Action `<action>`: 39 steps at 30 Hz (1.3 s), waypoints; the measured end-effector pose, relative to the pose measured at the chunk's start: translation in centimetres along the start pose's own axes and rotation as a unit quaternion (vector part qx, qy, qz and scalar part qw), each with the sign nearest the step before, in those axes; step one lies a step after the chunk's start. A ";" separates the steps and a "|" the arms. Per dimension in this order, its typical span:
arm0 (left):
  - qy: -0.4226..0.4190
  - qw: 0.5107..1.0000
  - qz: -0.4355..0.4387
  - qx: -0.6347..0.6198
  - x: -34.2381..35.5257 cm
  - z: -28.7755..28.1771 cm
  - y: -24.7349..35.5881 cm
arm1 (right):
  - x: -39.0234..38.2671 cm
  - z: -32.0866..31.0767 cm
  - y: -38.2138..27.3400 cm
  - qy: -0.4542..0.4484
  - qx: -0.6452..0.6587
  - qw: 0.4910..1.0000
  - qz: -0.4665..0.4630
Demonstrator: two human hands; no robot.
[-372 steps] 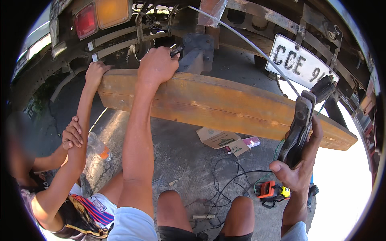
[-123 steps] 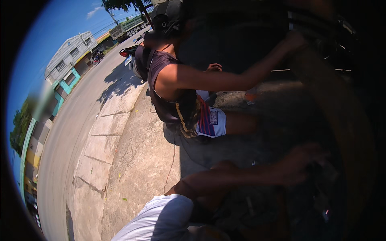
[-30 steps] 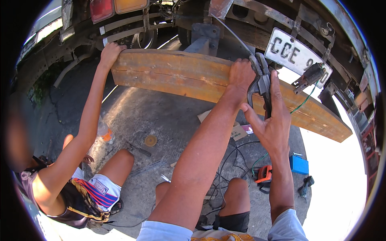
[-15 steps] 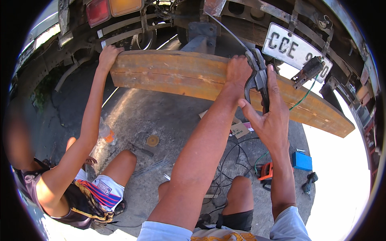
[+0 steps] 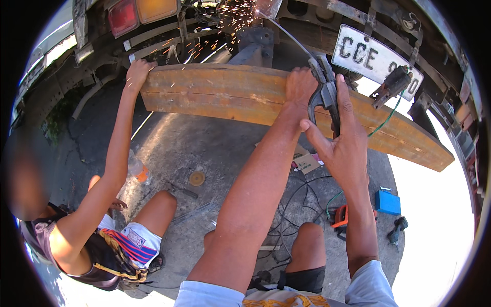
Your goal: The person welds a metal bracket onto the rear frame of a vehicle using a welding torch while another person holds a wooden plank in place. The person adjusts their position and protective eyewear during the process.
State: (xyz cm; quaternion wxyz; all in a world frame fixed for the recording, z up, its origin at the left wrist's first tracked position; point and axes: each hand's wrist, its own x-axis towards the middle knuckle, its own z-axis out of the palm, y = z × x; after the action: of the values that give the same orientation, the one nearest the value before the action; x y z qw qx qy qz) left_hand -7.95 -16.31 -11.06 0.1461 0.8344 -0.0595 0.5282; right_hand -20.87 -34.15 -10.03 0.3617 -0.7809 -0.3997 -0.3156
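Note:
My left hand [image 5: 302, 84] is closed over the top edge of a long, rusty steel beam [image 5: 215, 92]. My right hand [image 5: 340, 120] grips a black electrode holder [image 5: 322, 89], thumb on one side and fingers on the other. From its jaws a thin welding rod [image 5: 289, 35] slants up and left to metal under the truck's rear. Orange sparks [image 5: 240, 23] spray from the rod's tip, mostly leftward and down. At the beam's left end, a co-worker's hand [image 5: 139, 71] grasps the top corner.
A co-worker [image 5: 82, 240] crouches at left. Above the beam are tail lights [image 5: 140, 14] and a white licence plate [image 5: 376, 59], with a black clamp [image 5: 394, 84] on a green wire near it. Black cables [image 5: 286, 220], a blue box [image 5: 387, 202] and an orange-black tool [image 5: 340, 217] lie on the ground.
Sparks have appeared at the rod's tip. The electrode holder and my right hand have shifted slightly left and up. My left hand stays on the beam.

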 end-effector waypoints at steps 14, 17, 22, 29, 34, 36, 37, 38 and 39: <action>-0.005 1.000 0.016 0.007 0.0 0.7 -0.8 | 0.0 0.1 0.2 0.013 0.025 0.999 -0.016; -0.008 1.000 -0.014 0.003 0.1 0.1 -0.1 | -0.1 0.7 0.9 0.031 0.007 0.999 -0.029; -0.020 0.999 -0.038 -0.025 0.2 -0.8 0.8 | -0.1 1.2 1.8 0.035 -0.008 0.999 -0.033; -0.043 0.998 -0.048 0.022 0.4 -0.5 0.8 | -0.6 0.8 1.7 0.023 0.020 0.999 -0.017; -0.027 0.999 -0.043 0.015 0.5 -0.1 0.5 | -0.6 0.7 1.4 0.023 0.010 1.000 -0.013; -0.002 0.999 -0.041 0.005 0.4 -0.1 0.6 | -0.5 0.6 1.3 0.012 0.017 1.000 -0.006; -0.001 0.999 -0.031 0.010 0.4 -0.2 0.6 | -0.5 0.5 1.2 0.001 0.026 1.000 0.002; -0.001 1.000 -0.021 0.014 0.3 -0.3 0.7 | -0.4 0.5 1.2 -0.005 0.028 1.000 0.005; 0.004 1.000 -0.009 0.016 0.2 -0.4 0.8 | -0.4 0.5 1.1 -0.011 0.030 0.999 0.008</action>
State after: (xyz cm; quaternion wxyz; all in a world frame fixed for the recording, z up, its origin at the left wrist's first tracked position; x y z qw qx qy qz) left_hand -8.38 -16.89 -10.56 0.1374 0.8352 -0.0432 0.5307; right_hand -20.00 -34.33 -10.96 0.3830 -0.7760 -0.4071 -0.2922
